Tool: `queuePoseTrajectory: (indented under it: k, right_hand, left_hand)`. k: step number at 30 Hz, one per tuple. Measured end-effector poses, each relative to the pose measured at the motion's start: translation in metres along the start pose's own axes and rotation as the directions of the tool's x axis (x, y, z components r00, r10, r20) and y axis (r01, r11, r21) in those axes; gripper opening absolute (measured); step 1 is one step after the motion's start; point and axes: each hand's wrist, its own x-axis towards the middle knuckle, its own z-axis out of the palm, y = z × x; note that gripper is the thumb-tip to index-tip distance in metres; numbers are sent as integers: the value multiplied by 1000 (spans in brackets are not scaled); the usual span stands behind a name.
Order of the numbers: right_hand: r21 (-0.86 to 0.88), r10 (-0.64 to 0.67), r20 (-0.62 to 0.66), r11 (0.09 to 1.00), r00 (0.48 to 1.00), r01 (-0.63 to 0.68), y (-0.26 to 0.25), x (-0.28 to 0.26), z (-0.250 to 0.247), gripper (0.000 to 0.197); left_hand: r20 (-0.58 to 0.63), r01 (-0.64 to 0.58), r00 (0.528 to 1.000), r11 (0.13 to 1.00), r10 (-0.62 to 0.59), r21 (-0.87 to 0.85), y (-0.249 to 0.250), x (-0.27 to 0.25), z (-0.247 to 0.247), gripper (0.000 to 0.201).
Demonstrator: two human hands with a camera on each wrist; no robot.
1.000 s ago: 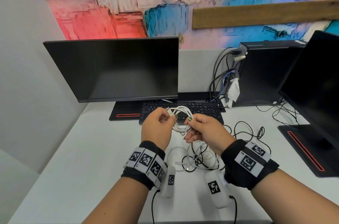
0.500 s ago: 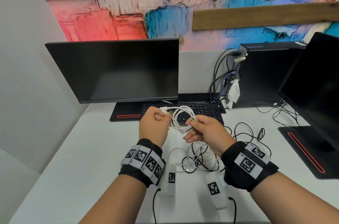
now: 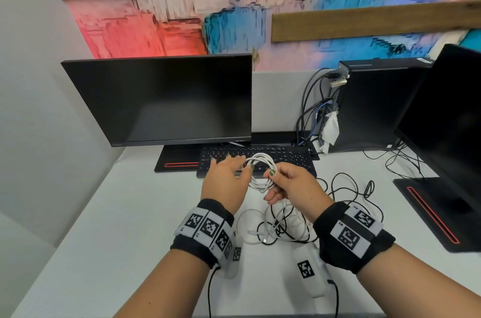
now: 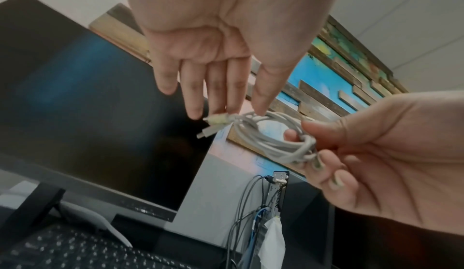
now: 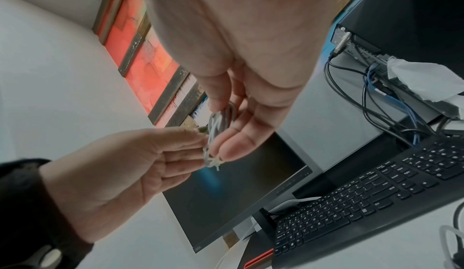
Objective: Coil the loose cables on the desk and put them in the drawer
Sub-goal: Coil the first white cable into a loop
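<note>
The right hand [image 3: 291, 185] pinches one side of the white cable [image 3: 260, 172] between thumb and fingertips, clamping the wound turns together so the coil cannot spring apart; the coil hangs in the air above the keyboard [image 3: 294, 159], between the two hands. The left hand [image 3: 223, 179] is spread, its fingers straight and fanned, with only the fingertips [image 4: 193, 112] touching the free end of the coil near the plug [image 4: 216, 121]. This placement appears intended to steady or tuck the loose end while the other hand carries the load. The remaining cables [image 3: 283, 224], white and black, lie tangled on the desk [image 3: 130, 226] just below the wrists, well apart from the coil, so the task is judged to be at an early stage. No drawer is visible in any view. The head view alone shows this uncoiled pile and the relation of the hands to the desk. The left wrist view alone shows the plug ends projecting from the coil and the straight fingers meeting them. The right wrist view shows the coil edge-on, held against the right thumb, and a knotted-looking bunch of turns at its lower edge; whether that bunch is a finished wrap cannot be told.
</note>
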Motion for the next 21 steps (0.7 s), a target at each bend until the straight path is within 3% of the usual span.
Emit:
queuePoseTrajectory:
  k: [2, 5, 9, 13, 17, 21]
  right_hand:
    - [-10, -11, -1, 1000, 1000, 11, 0, 0, 0, 21]
    - [-58, -43, -7, 997, 999, 43, -1, 1, 1, 19]
    - [-112, -70, 9, 991, 997, 71, -2, 1, 1, 17]
    - [-124, -77, 24, 989, 997, 80, -2, -1, 3, 17]
    - [-123, -64, 33, 990, 997, 67, -5, -1, 3, 18]
    - [-135, -58, 31, 989, 998, 61, -5, 1, 1, 18]
  left_hand:
    - [-3, -13, 1000, 998, 13, 56, -1, -1, 3, 37]
    - [-139, -10, 990, 993, 27, 120, -1, -1, 3, 32]
    - [-33, 14, 999, 964, -5, 266, 3, 2, -4, 28]
    - [48, 120, 992, 990, -116, -71, -2, 6, -10, 5]
    - [166, 180, 977, 942, -137, -283, -5, 8, -19, 13]
    - [222, 196, 968, 907, -118, -373, -7, 9, -24, 17]
